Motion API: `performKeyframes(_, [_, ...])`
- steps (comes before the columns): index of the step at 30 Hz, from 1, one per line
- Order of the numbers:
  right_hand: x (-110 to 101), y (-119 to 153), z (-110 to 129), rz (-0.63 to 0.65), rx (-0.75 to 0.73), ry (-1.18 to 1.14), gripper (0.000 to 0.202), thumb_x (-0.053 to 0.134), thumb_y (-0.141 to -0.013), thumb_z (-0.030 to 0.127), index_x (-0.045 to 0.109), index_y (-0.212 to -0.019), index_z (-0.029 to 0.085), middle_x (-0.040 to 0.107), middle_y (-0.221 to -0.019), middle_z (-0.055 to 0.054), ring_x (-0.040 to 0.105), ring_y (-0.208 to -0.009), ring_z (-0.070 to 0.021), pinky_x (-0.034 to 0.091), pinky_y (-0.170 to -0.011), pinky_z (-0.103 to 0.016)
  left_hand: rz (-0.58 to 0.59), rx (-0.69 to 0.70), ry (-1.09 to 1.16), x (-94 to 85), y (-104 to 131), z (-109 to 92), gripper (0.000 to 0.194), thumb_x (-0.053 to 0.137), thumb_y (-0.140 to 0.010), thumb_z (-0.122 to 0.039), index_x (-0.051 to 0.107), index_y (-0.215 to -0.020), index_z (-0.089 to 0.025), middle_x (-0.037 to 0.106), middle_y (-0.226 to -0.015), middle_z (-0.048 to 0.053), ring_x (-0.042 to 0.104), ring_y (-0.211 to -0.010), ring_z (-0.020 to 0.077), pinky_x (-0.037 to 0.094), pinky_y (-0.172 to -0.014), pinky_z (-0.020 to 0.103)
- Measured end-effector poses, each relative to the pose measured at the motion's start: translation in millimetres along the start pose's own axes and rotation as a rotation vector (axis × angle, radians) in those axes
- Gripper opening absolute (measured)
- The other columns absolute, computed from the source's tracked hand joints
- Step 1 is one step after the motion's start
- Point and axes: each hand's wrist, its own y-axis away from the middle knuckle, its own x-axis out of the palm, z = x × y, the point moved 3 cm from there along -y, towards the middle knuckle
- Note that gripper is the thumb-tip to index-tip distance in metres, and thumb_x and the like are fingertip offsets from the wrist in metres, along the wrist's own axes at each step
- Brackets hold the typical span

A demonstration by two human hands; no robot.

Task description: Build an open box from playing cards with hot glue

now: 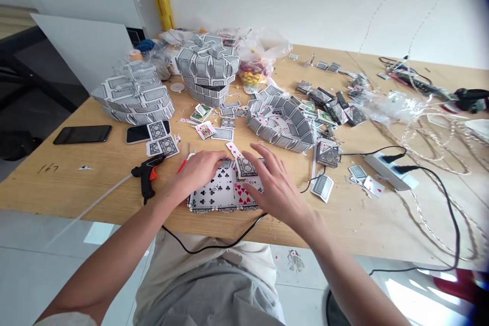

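A shallow tray built from playing cards [212, 191] lies at the table's front edge, its inside showing clubs and hearts. My left hand [204, 168] is closed over the tray's far wall, its fingertips partly hidden. Over the tray's right part, my right hand [277, 183] has its fingers spread and thumb apart. Close to that thumb and index finger is a dark-backed playing card [246, 168], tilted across the far wall. A red-diamond card [234, 150] sits just behind it. To the left rests a black glue gun [146, 175] with an orange trigger.
Card-built boxes [133, 94] and a lidded one [208, 69] stand at the back left. An open card-walled box [280, 119] is behind my right hand. Two phones [82, 134] lie left. A power strip [391, 170], its cables and rope occupy the right.
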Motion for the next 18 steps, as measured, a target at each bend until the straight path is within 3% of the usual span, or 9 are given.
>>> performKeyframes(2, [7,-14,-8,0.109,-0.075,0.035,0.08,0.067,-0.09,0.009,0.045,-0.165,0.022,0.049,-0.169,-0.022,0.043,-0.16,-0.0431,0.043,-0.127,-0.069,-0.01,0.017,0.019,-0.6,-1,1,0.038,0.054,-0.101,-0.018,0.079,-0.126,-0.032,0.084,-0.127,0.005,0.077,-0.123,0.031,0.058,-0.108,0.045])
performKeyframes(6, [21,-23,-17,0.199,-0.101,0.063,0.073,0.055,-0.087,0.0,0.055,-0.158,0.017,0.064,-0.156,-0.02,0.064,-0.143,-0.0361,0.054,-0.12,-0.059,-0.147,-0.004,0.021,-12.0,18,3,0.032,0.057,-0.103,-0.024,0.076,-0.129,-0.025,0.08,-0.134,0.008,0.074,-0.127,0.0292,0.056,-0.113,0.045])
performKeyframes(10, [28,-17,-20,0.179,-0.108,0.076,0.072,0.046,-0.088,-0.003,0.058,-0.157,0.01,0.065,-0.155,-0.022,0.065,-0.144,-0.0356,0.056,-0.119,-0.056,-0.26,-0.026,0.062,-21.0,54,4,0.027,0.054,-0.106,-0.03,0.076,-0.122,-0.023,0.081,-0.129,0.008,0.075,-0.121,0.0276,0.058,-0.11,0.045])
performKeyframes(15, [36,-9,-26,0.132,-0.091,0.06,0.082,0.043,-0.085,-0.007,0.054,-0.163,0.015,0.061,-0.162,-0.018,0.059,-0.152,-0.0326,0.052,-0.125,-0.057,-0.325,-0.061,0.122,-14.3,93,3,0.024,0.054,-0.109,-0.033,0.076,-0.118,-0.026,0.08,-0.131,0.007,0.074,-0.126,0.0271,0.057,-0.113,0.043])
performKeyframes(18, [39,-7,-27,0.133,-0.101,0.066,0.082,0.043,-0.086,-0.006,0.051,-0.165,0.014,0.059,-0.164,-0.019,0.056,-0.154,-0.0326,0.05,-0.127,-0.059,-0.425,-0.047,0.123,-12.6,110,-1,0.022,0.055,-0.109,-0.029,0.076,-0.116,-0.027,0.079,-0.131,0.005,0.074,-0.124,0.0241,0.056,-0.112,0.038])
